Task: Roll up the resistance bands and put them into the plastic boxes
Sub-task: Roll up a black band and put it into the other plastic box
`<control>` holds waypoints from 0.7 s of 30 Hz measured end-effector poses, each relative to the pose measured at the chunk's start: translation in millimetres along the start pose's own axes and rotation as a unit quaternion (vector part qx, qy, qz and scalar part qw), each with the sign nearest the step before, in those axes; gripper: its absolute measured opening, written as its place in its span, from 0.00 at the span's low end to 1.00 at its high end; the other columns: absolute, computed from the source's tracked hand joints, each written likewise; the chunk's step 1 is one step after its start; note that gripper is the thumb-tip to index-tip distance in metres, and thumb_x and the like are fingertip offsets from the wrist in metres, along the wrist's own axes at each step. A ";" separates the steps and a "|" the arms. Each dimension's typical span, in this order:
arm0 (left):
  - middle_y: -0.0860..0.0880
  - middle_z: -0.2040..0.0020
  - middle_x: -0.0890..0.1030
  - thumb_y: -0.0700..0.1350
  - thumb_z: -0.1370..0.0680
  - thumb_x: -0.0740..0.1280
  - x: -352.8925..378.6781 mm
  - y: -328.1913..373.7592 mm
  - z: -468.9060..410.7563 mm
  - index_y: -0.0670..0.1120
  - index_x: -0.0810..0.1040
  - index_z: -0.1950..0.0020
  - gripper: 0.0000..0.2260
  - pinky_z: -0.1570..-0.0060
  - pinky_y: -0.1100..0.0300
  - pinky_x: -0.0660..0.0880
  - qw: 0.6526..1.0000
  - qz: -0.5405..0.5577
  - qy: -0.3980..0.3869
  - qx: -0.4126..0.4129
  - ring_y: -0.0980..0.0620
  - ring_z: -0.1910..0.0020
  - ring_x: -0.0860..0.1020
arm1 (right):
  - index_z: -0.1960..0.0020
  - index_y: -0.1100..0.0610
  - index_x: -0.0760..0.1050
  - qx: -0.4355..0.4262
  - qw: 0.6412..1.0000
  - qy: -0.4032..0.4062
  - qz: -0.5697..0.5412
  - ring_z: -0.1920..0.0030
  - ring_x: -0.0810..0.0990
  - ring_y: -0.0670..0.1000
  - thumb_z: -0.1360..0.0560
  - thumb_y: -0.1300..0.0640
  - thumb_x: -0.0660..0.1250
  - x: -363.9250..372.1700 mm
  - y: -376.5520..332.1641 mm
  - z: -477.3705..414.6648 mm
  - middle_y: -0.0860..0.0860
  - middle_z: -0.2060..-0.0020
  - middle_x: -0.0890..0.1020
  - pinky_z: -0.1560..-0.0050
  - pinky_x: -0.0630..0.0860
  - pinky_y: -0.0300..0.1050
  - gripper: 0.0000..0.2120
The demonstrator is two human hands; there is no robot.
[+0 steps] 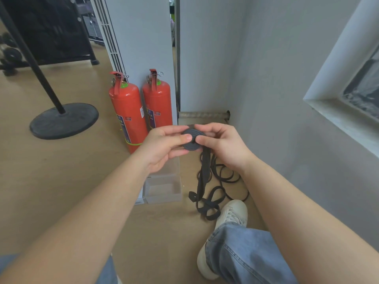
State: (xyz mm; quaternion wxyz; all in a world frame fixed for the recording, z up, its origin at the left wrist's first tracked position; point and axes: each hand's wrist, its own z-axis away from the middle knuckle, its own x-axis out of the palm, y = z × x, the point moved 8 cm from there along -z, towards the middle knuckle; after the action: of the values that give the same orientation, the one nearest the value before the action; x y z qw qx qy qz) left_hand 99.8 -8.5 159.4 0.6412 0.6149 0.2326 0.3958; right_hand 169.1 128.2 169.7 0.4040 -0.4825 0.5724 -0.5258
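A black resistance band is partly wound into a flat spiral roll [192, 140] held in the air between both hands. My left hand [164, 147] pinches the roll from the left, thumb on its face. My right hand [220, 144] grips it from the right. The band's loose tail [205, 171] hangs down from the roll to the wooden floor. More black bands [223, 179] lie tangled on the floor below my right hand. Clear plastic boxes [164, 189] stand on the floor below my left hand, partly hidden by my left forearm.
Two red fire extinguishers [141, 111] stand against a white pillar behind the boxes. A round black stand base [63, 119] with a slanted pole sits at the left. A grey wall with a window ledge runs along the right. My white shoe [231, 214] and jeans are below.
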 end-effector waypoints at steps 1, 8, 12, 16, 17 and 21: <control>0.42 0.46 0.86 0.35 0.25 0.73 0.8 1.4 0.1 0.42 0.81 0.39 0.14 0.48 0.52 0.83 0.998 -0.054 -0.012 0.005 0.46 0.49 0.86 | 0.45 0.55 0.82 -0.009 0.998 -0.014 0.054 0.50 0.87 0.53 0.23 0.70 0.70 0.7 -3.2 -0.4 0.53 0.52 0.88 0.52 0.83 0.47 0.13; 0.42 0.50 0.87 0.34 0.24 0.72 0.7 13.3 1.5 0.37 0.81 0.41 0.11 0.53 0.58 0.83 0.999 -0.045 -0.015 0.019 0.45 0.52 0.86 | 0.46 0.57 0.80 -0.018 0.999 0.006 0.048 0.57 0.87 0.53 0.25 0.70 0.73 -1.3 -12.0 -3.5 0.55 0.56 0.88 0.54 0.83 0.46 0.11; 0.40 0.49 0.86 0.36 0.21 0.68 10.7 4.8 1.9 0.37 0.79 0.39 0.11 0.53 0.58 0.83 0.997 0.076 -0.030 0.003 0.43 0.50 0.86 | 0.47 0.59 0.83 -0.003 0.994 0.025 -0.109 0.55 0.86 0.55 0.24 0.70 0.70 -4.9 -0.3 -2.3 0.57 0.54 0.87 0.49 0.80 0.52 0.10; 0.42 0.47 0.86 0.37 0.19 0.66 13.7 -4.5 -0.2 0.38 0.79 0.40 0.09 0.51 0.58 0.83 0.990 0.142 -0.011 0.009 0.46 0.48 0.86 | 0.43 0.58 0.82 0.005 0.989 0.033 -0.146 0.49 0.87 0.55 0.23 0.71 0.69 0.8 3.3 -1.8 0.56 0.51 0.88 0.49 0.82 0.50 0.13; 0.42 0.47 0.86 0.38 0.19 0.66 12.2 -6.0 -0.6 0.38 0.79 0.40 0.09 0.51 0.57 0.83 0.992 0.126 -0.004 0.011 0.46 0.48 0.86 | 0.43 0.57 0.81 0.002 0.993 0.037 -0.114 0.50 0.87 0.55 0.23 0.70 0.69 -0.4 2.3 -1.5 0.55 0.52 0.88 0.50 0.82 0.48 0.12; 0.43 0.44 0.84 0.42 0.22 0.72 3.6 -3.1 -1.1 0.44 0.79 0.36 0.14 0.54 0.51 0.84 0.999 -0.045 -0.001 0.011 0.47 0.47 0.85 | 0.45 0.55 0.82 -0.017 0.998 0.028 0.049 0.51 0.88 0.51 0.22 0.69 0.70 -6.1 -5.2 -1.1 0.52 0.54 0.89 0.52 0.82 0.43 0.11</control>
State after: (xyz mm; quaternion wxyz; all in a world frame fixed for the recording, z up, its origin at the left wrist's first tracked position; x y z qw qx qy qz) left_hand 101.7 -4.8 156.8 0.6520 0.6113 0.2637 0.3629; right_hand 170.0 134.5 174.7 0.4046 -0.4459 0.6155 -0.5086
